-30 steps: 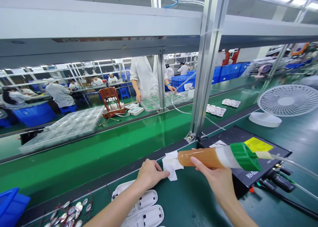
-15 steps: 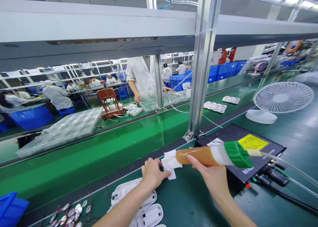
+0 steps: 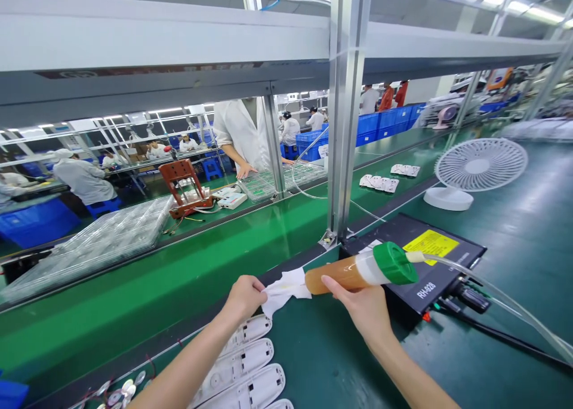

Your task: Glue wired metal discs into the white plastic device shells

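My right hand (image 3: pixel 364 310) grips a glue syringe (image 3: pixel 353 270) lying almost level: an amber-filled barrel, a green cap at its right end and a clear hose (image 3: pixel 496 295) running off to the right. My left hand (image 3: pixel 244 297) pinches a white tissue (image 3: pixel 282 288) and holds it lifted against the syringe's left tip. Several white plastic housings (image 3: pixel 250 367) lie on the green mat just below my left forearm.
A black controller box (image 3: pixel 441 251) with a yellow label sits behind the syringe, cables at its right. A white desk fan (image 3: pixel 477 169) stands further right. An aluminium post (image 3: pixel 342 110) rises ahead. Beyond the green conveyor, clear trays, a brown fixture and people in white coats.
My left hand has picked the tissue up off the mat and brought it to the syringe tip. The syringe has shifted left and lower in view as my head turned.
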The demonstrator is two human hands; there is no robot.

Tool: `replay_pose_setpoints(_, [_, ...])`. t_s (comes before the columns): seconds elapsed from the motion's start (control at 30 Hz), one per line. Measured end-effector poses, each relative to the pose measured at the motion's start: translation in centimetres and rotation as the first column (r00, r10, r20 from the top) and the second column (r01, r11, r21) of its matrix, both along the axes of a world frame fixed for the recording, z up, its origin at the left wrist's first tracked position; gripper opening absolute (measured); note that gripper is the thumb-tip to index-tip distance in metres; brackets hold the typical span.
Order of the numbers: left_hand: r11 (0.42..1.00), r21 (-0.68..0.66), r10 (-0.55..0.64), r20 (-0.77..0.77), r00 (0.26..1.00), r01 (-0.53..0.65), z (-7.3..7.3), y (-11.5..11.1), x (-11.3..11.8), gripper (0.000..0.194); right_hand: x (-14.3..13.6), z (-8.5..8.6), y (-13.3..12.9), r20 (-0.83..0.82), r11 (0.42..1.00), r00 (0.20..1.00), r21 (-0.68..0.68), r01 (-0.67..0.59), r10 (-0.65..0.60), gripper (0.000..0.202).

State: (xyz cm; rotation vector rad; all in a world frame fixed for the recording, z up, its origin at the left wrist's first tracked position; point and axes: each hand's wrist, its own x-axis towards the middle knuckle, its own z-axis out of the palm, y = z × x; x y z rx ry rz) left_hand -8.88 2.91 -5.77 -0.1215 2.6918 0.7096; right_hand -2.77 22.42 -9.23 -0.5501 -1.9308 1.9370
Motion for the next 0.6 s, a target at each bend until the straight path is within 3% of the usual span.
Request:
replay_pose_setpoints(0.17, [0.999,-0.032,0.012,-0.016,1.0,-0.012,1.4,-1.4,-0.5,0.008,0.8,0.9,-1.0,-0.022,1.0,0.999,0.02,-0.024,0.024,0.041])
replay_pose_setpoints(0.33, [1.0,-0.029,0.004,-0.107,0.994,-0.008,2.9,-0.5,-0.9,0.009,1.3,1.6,-1.8,-0.064,1.0,0.998,-0.004,-0.014,0.014,0.041])
replay_pose_setpoints(0.47, [1.0,-0.019,-0.001,-0.187,0.982,-0.002,4.4,0.0,-1.6,0.01,1.2,1.7,-0.9,-0.138,0.998,0.989,-0.033,0.054,-0.058,0.051])
replay_pose_setpoints(0.6, [0.999,-0.025,-0.047,-0.226,0.973,0.042,6.7,-0.1,-2.5,0.013,0.9,2.1,0.9,-0.19,0.988,0.97,-0.069,0.139,-0.15,0.06])
